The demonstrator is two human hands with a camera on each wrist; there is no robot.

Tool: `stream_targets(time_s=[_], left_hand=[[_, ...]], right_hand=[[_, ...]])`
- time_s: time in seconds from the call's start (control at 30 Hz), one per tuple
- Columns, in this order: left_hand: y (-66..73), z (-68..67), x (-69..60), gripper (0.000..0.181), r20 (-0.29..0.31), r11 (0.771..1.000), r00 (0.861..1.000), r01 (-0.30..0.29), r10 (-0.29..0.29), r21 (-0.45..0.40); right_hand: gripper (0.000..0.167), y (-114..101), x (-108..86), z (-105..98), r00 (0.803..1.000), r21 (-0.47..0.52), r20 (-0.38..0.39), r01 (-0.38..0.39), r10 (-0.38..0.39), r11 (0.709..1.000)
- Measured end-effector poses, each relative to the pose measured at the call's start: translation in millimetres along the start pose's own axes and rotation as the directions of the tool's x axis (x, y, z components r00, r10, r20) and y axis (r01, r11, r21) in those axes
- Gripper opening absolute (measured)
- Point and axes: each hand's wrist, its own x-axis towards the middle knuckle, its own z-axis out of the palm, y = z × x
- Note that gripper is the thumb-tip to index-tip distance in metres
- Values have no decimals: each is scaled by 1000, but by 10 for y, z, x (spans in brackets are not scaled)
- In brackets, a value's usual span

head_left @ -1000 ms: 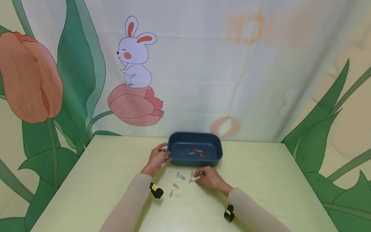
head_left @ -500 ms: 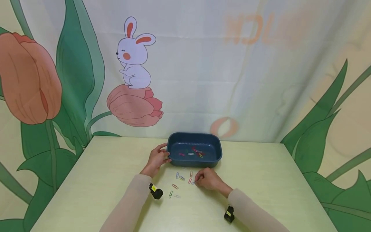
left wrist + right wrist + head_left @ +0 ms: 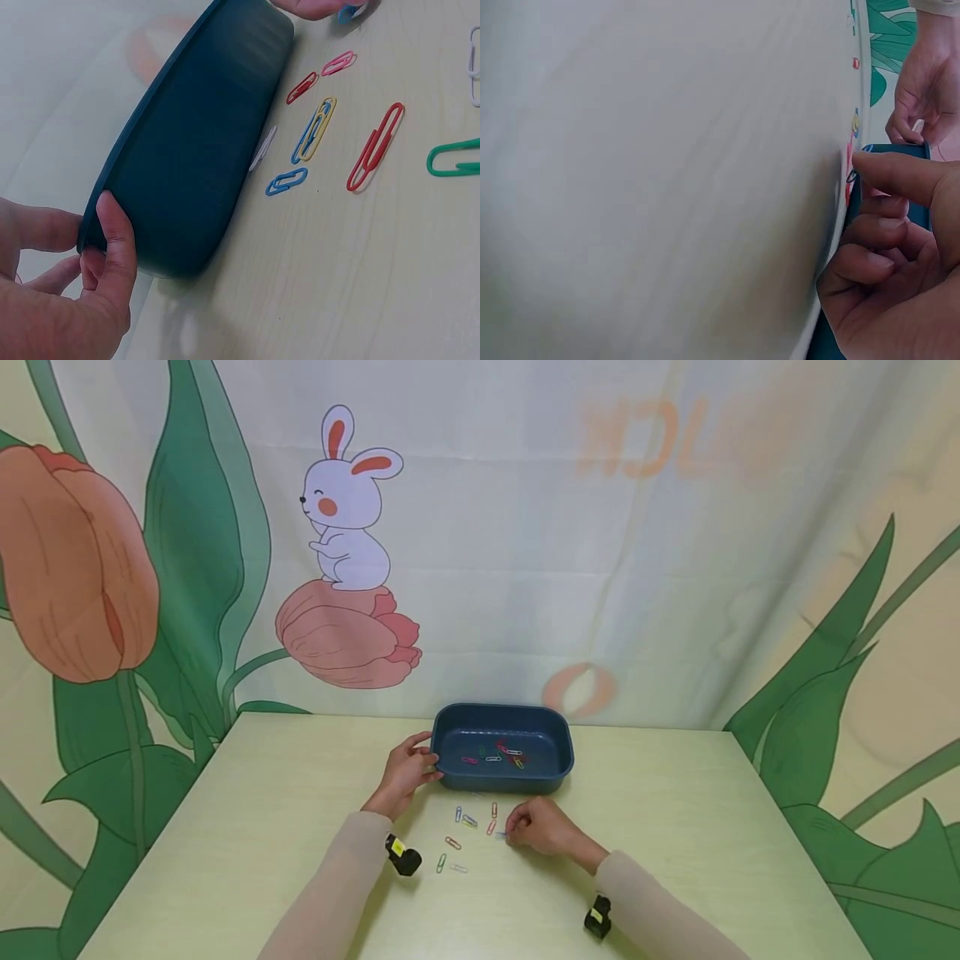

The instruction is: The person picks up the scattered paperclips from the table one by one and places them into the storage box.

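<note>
The thumb and forefinger of the right hand [image 3: 543,827], parted a second ago, have been brought together on a blue paperclip [image 3: 347,13], while the left hand [image 3: 407,777] has been kept at one end of a dark blue bin [image 3: 502,783]. The space behind the bin is filled by a pale cloth backdrop [image 3: 480,568], printed with green leaves, tulips and, up and to the bin's left, a white rabbit [image 3: 348,522]. The bin is set toward the back edge of a light wood-grain table [image 3: 667,835]. Its left end is gripped by the left hand, the thumb laid against the outer wall and fingers hooked at the rim. In front of the bin, the right hand is held nearly closed, its other fingers curled and the blue clip pinched at the tips; whether the clip is raised cannot be told. Also scattered in front of the bin are a green clip [image 3: 441,862], red clips [image 3: 453,842], a pink clip [image 3: 491,827], white clips [image 3: 458,867] and an overlapping blue-and-yellow pair [image 3: 313,131]. More clips, among them a yellow one [image 3: 518,763], are seen lying inside the bin.
</note>
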Motion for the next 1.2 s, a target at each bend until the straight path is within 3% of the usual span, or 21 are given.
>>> stream_targets(time_s=[0.23, 0.53, 0.87, 1.2], left_hand=[[-1, 8, 14, 51, 8, 1000, 1000, 6, -6, 6], [8, 13, 19, 52, 8, 1000, 1000, 1, -1, 2], [11, 19, 18, 51, 12, 1000, 1000, 4, -4, 15], [6, 3, 15, 51, 4, 1000, 1000, 12, -12, 12]], right_hand=[[11, -67, -74, -144, 1000, -25, -21, 20, -21, 999], [14, -224, -54, -471, 998, 73, -67, 28, -23, 997], [5, -377, 90, -863, 990, 121, -130, -37, 53, 992], [6, -369, 330, -977, 972, 136, -189, -112, 137, 984]])
